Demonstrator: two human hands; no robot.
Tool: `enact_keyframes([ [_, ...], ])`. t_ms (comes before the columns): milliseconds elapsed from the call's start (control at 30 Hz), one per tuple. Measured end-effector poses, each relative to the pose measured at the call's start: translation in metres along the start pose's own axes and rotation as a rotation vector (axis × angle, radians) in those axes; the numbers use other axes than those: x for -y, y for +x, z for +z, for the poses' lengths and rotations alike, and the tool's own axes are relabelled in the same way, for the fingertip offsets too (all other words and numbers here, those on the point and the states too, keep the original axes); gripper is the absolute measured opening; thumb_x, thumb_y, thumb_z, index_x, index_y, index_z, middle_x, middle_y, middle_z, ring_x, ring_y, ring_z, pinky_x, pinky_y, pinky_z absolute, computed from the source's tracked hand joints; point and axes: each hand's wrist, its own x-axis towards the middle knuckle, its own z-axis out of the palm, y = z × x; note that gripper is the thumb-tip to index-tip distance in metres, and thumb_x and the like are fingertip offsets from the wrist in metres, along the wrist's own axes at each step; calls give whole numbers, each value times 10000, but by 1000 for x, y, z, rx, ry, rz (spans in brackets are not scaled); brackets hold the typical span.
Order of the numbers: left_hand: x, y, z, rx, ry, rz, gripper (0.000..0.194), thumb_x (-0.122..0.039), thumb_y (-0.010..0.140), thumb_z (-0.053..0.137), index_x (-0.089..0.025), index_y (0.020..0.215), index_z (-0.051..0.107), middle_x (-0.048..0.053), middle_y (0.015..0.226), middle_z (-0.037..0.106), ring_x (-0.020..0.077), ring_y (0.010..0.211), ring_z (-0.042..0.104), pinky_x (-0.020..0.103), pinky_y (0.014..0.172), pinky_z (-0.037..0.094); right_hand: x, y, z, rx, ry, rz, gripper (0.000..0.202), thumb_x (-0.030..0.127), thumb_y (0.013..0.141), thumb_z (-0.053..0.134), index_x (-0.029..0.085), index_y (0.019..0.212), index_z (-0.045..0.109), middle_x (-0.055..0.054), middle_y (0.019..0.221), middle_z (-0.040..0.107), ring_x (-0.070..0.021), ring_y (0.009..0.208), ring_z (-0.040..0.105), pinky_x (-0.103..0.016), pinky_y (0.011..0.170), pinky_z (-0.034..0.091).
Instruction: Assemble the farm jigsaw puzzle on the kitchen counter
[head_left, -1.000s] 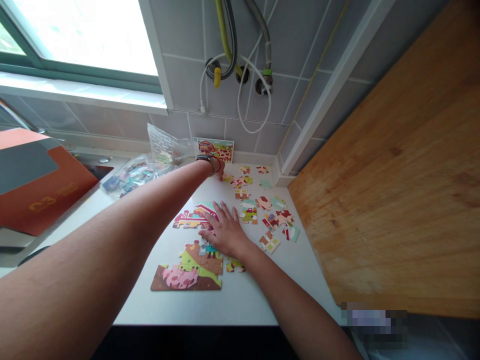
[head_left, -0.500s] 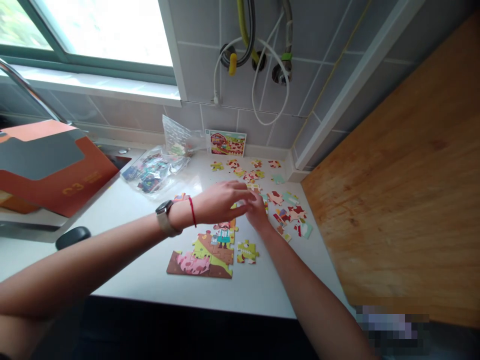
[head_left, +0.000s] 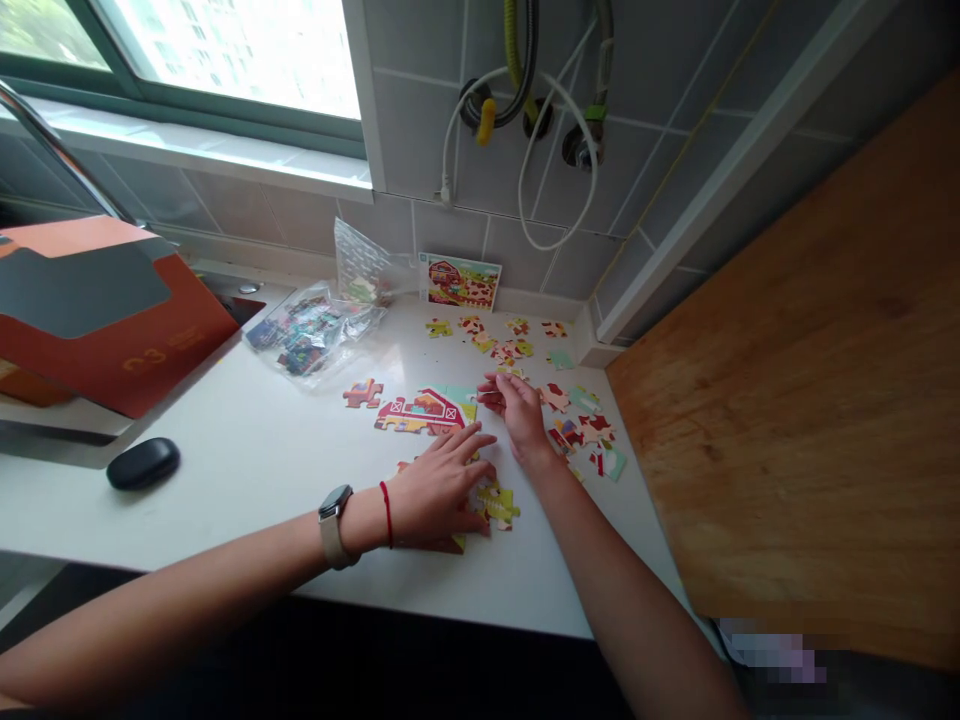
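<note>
My left hand (head_left: 442,488) lies open, palm down with fingers spread, over the lower joined part of a jigsaw puzzle (head_left: 450,545), hiding most of it. Its fingertips reach the edge of a green puzzle section (head_left: 499,506). Loosely curved and apart, the fingers of my right hand (head_left: 521,412) hover by the right end of the joined red barn section (head_left: 424,408); I see nothing held in them. Left of the barn lies a single orange and purple puzzle piece (head_left: 363,393). Several loose cow-patterned pieces (head_left: 553,397) are scattered right of my right hand.
A picture card (head_left: 460,282) leans on the tiled wall. Beside it are clear plastic bags (head_left: 311,330) with more pieces. A black mouse-shaped object (head_left: 144,464) and an orange box (head_left: 165,340) are at the left. A wooden panel (head_left: 810,400) borders the counter's right side.
My left hand has moved down toward me, from above the barn to the lower puzzle part, uncovering the barn section. The right hand has stayed near the same spot, its fingers now more visible.
</note>
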Motion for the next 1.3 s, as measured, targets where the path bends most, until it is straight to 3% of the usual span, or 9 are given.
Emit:
enact_keyframes([
  [200, 2, 7, 1, 50, -97, 0, 511, -433, 731, 954, -210, 1132, 729, 162, 1646, 408, 500, 1568, 247, 690, 1213, 332, 8, 3, -5, -57, 124, 30, 278, 449, 834, 769, 181, 897, 734, -9, 724, 749, -131, 606, 694, -254, 632, 553],
  [500, -7, 22, 13, -30, -51, 39, 527, -529, 813, 874, -176, 1165, 703, 189, 1624, 439, 467, 1580, 245, 637, 1247, 320, 29, 21, -36, -386, 274, -81, 299, 453, 957, 574, 202, 816, 653, 32, 624, 645, -102, 524, 589, -211, 549, 508],
  [700, 3, 19, 19, -77, -95, 76, 565, -614, 823, 834, -202, 1181, 686, 169, 1577, 500, 464, 1574, 261, 637, 1242, 316, 23, 21, -42, -374, 169, -153, 425, 593, 983, 501, 220, 824, 629, 24, 635, 634, -120, 529, 597, -237, 551, 520],
  [867, 5, 14, 21, -69, -83, 99, 486, -592, 939, 719, -208, 1230, 662, 152, 1584, 497, 453, 1580, 252, 648, 1252, 289, 18, 20, -38, -378, 120, -168, 472, 632, 968, 514, 206, 821, 655, 10, 643, 650, -122, 550, 613, -235, 565, 524],
  [967, 3, 11, 21, -85, -81, 113, 442, -549, 973, 688, -202, 1245, 663, 152, 1576, 507, 447, 1576, 269, 633, 1253, 295, 14, 20, -34, -322, 28, -131, 488, 655, 919, 560, 192, 830, 687, -11, 681, 691, -130, 585, 642, -241, 590, 535],
  [1100, 5, 10, 23, -130, -75, 143, 383, -480, 979, 693, -202, 1241, 677, 150, 1541, 538, 442, 1562, 303, 618, 1251, 302, 5, 15, -27, -116, -323, -191, 403, 584, 834, 697, 183, 827, 732, -48, 775, 747, -165, 690, 684, -277, 688, 555],
  [1300, 8, 12, 26, -166, -32, 148, 353, -503, 964, 696, -212, 1164, 705, 168, 1403, 599, 426, 1430, 474, 594, 1169, 412, -2, -2, -15, 128, -850, -379, 301, 453, 954, 560, 231, 868, 744, -61, 920, 774, -222, 861, 705, -331, 824, 536],
])
